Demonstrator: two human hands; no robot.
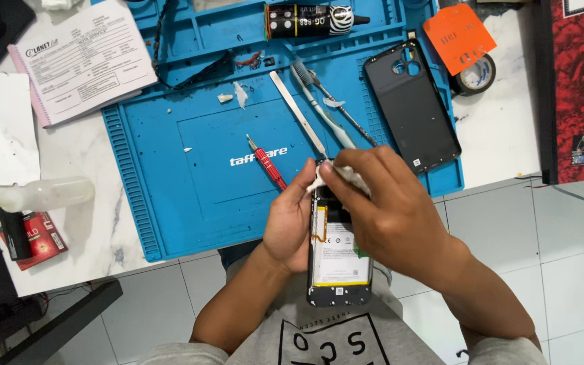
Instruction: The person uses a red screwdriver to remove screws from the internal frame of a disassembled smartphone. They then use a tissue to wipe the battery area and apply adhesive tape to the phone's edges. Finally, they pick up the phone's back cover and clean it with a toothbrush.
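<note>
Cradling an opened phone [338,260] over the lap, just off the near edge of the worktop [89,223], the left hand [290,226] wraps its fingers along the phone's left side, closed around the frame. The right hand [390,203] is pinched shut on a small white wipe [346,177], pressing it onto the upper end of the phone, where the inner parts lie bare. With its back cover off, the phone looks light and stiff but fragile: the exposed battery and thin flex strips would not take pressure or bending, so the safest hold seems to be along the rigid side edges, as the left hand has it. The wipe is soft and limp and needs only fingertip grip.

On the blue mat [170,203] beyond lie the removed black back cover [410,108], a red-handled screwdriver [268,165], a flat metal pry tool [299,115], a toothbrush [319,105] and a dark glue tube [312,20]. A paper form [82,61] sits at the far left.
</note>
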